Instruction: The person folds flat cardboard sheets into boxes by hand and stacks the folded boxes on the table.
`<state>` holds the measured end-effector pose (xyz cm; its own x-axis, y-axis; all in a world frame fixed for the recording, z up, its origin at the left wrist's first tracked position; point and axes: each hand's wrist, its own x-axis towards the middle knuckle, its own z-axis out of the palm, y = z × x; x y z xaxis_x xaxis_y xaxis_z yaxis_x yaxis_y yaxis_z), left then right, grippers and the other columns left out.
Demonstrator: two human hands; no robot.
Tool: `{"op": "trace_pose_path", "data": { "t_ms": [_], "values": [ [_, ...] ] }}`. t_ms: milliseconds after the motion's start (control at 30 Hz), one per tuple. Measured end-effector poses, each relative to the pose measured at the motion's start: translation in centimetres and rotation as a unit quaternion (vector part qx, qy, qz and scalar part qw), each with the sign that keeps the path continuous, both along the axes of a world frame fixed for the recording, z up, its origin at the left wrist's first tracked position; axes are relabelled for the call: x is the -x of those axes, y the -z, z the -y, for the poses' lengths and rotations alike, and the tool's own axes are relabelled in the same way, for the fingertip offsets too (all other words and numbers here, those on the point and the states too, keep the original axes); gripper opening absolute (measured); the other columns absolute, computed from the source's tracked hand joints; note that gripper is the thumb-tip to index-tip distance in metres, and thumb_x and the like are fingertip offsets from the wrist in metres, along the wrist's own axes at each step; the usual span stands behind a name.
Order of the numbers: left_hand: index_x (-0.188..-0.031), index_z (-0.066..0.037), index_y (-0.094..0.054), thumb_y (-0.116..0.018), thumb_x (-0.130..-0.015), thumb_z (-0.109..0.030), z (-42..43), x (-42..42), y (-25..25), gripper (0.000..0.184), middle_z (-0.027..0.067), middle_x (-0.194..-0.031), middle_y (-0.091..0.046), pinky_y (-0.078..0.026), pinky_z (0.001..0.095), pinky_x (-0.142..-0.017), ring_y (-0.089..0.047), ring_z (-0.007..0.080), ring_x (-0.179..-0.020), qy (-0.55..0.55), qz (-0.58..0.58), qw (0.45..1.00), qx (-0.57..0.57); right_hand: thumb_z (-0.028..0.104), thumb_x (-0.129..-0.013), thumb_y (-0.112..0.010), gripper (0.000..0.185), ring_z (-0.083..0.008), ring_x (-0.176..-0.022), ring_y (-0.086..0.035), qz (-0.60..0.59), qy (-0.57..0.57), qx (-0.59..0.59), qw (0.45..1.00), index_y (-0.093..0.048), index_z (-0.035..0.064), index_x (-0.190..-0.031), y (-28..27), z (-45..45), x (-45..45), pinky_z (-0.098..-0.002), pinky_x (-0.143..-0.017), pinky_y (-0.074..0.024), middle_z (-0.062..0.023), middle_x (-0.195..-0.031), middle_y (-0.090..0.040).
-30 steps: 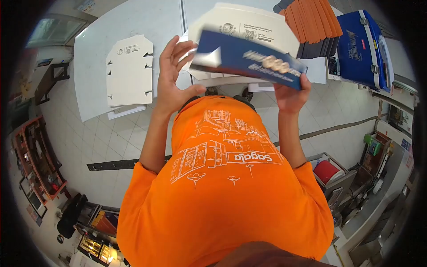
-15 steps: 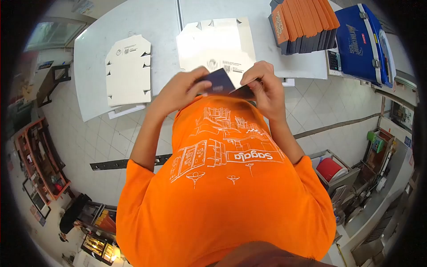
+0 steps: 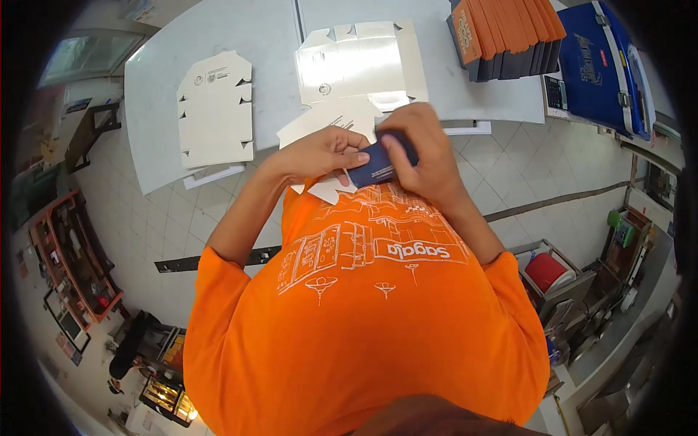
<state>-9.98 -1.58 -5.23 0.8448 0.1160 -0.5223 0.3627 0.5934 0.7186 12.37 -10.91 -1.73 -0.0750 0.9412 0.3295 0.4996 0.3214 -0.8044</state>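
Your left hand [image 3: 325,155] has a narrow pinch, thumb against fingers, on the left part of a navy-and-white, partly folded cardboard carton [image 3: 372,168]; your right hand [image 3: 424,150] grips its dark right end, fingers curled over and thumb pressed on the navy face. You have the carton at the near edge of the pale grey, curved-edged table [image 3: 273,69], close to your orange printed shirt [image 3: 363,305], its white flaps jutting out past your left fingers. Whether its far flap touches anything on the table, you cannot tell. Just beyond your hands, on the table's middle, lie flat white cardboard blanks [image 3: 352,65] with notched edges. At the table's left, a neat pile of white notched blanks [image 3: 216,120] reaches the near edge, with a strip of tabletop between the two groups. On the table's right, well apart from your right hand, stands a row of orange-and-dark cardboard boxes [image 3: 505,33]; a blue case with pale straps [image 3: 592,69] sits by the table's right end.
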Motion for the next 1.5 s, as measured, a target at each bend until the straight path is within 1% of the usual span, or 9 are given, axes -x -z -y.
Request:
{"op": "trace_pose_path", "data": {
  "t_ms": [33,267,400,500,600,833,967,1067,1500],
  "values": [
    [-0.126,0.001,-0.067,-0.068,-0.107,-0.023,0.0,0.1,-0.1,0.031,0.0019,-0.101,-0.076,-0.058,0.0221,-0.072,-0.069,0.0063,-0.081,-0.006,0.003,1.000,0.000,0.004,-0.088,-0.070,0.018,-0.0362,-0.101,-0.060,-0.034,0.073,-0.015,0.997,-0.066,0.0023,-0.105,0.2,0.1,0.5,-0.0439,-0.092,-0.0487,-0.0149,-0.104,-0.063],
    [-0.123,0.003,-0.071,-0.070,-0.106,-0.020,-0.6,0.5,-1.3,0.028,0.0042,-0.104,-0.077,-0.058,0.0215,-0.075,-0.070,0.0057,-0.087,-0.019,0.047,0.998,-0.026,0.003,-0.094,-0.068,0.020,-0.0377,-0.110,-0.064,0.025,-0.151,0.147,0.977,-0.067,0.0013,-0.114,-0.6,-0.6,-1.5,-0.0432,-0.099,-0.0500,-0.0171,-0.113,-0.068],
    [-0.128,0.005,-0.069,-0.068,-0.108,-0.020,-0.8,-1.5,-1.4,0.032,0.0069,-0.110,-0.077,-0.057,0.0238,-0.084,-0.070,0.0075,-0.095,-0.040,0.090,0.991,-0.090,0.008,-0.095,-0.071,0.034,-0.0394,-0.126,-0.060,0.101,-0.062,-0.003,0.993,-0.066,0.0059,-0.128,0.0,-1.9,-0.9,-0.0449,-0.112,-0.0470,-0.0171,-0.130,-0.066],
    [-0.127,0.004,-0.068,-0.062,-0.110,-0.021,-2.9,-1.7,-1.9,0.031,0.0076,-0.115,-0.076,-0.058,0.0269,-0.092,-0.070,0.0094,-0.101,-0.196,0.040,0.972,-0.119,0.011,-0.090,-0.078,0.043,-0.0391,-0.134,-0.057,0.227,0.082,-0.156,0.958,-0.068,0.0100,-0.132,-1.0,-4.1,-1.8,-0.0488,-0.114,-0.0473,-0.0144,-0.142,-0.063],
    [-0.132,0.000,-0.062,-0.053,-0.114,-0.025,-3.9,-2.7,-2.2,0.032,0.0098,-0.120,-0.075,-0.061,0.0300,-0.092,-0.074,0.0160,-0.102,-0.437,0.136,0.889,-0.012,0.014,-0.083,-0.087,0.048,-0.0379,-0.135,-0.058,0.103,-0.047,-0.101,0.988,-0.071,0.0104,-0.128,-1.3,-4.1,-2.1,-0.0482,-0.112,-0.0486,-0.0138,-0.143,-0.063],
    [-0.127,-0.001,-0.062,-0.051,-0.115,-0.025,-0.6,-8.2,-5.3,0.029,0.0100,-0.113,-0.074,-0.062,0.0317,-0.085,-0.073,0.0153,-0.099,-0.577,0.218,0.787,0.028,0.014,-0.082,-0.088,0.059,-0.0414,-0.134,-0.060,0.053,0.064,-0.192,0.978,-0.068,0.0065,-0.137,0.2,-5.7,-0.3,-0.0468,-0.108,-0.0541,-0.0203,-0.152,-0.057],
    [-0.112,-0.001,-0.063,-0.056,-0.113,-0.018,0.1,-8.7,-2.7,0.019,0.0089,-0.107,-0.073,-0.062,0.0305,-0.081,-0.072,0.0151,-0.094,-0.546,0.337,0.767,-0.023,0.005,-0.087,-0.081,0.058,-0.0433,-0.139,-0.056,0.046,0.060,-0.149,0.986,-0.063,0.0044,-0.142,-0.9,-6.1,-0.7,-0.0480,-0.111,-0.0519,-0.0240,-0.161,-0.048],
    [-0.104,0.001,-0.063,-0.055,-0.114,-0.024,-0.8,-8.5,-6.4,0.028,0.0119,-0.101,-0.075,-0.061,0.0321,-0.083,-0.074,0.0153,-0.089,-0.571,0.205,0.788,-0.102,0.002,-0.086,-0.080,0.060,-0.0434,-0.141,-0.055,0.105,-0.034,-0.158,0.981,-0.062,0.0031,-0.143,-1.9,-5.7,-2.4,-0.0472,-0.113,-0.0502,-0.0255,-0.164,-0.043],
    [-0.120,-0.003,-0.064,-0.053,-0.114,-0.023,0.0,-10.9,-5.6,0.024,0.0065,-0.110,-0.073,-0.057,0.0276,-0.077,-0.070,0.0124,-0.093,-0.612,0.195,0.766,-0.040,0.008,-0.084,-0.085,0.042,-0.0434,-0.130,-0.060,0.079,0.070,-0.242,0.964,-0.075,0.0041,-0.125,0.2,-6.6,-2.0,-0.0463,-0.106,-0.0543,-0.0246,-0.150,-0.059]
  ]
}}
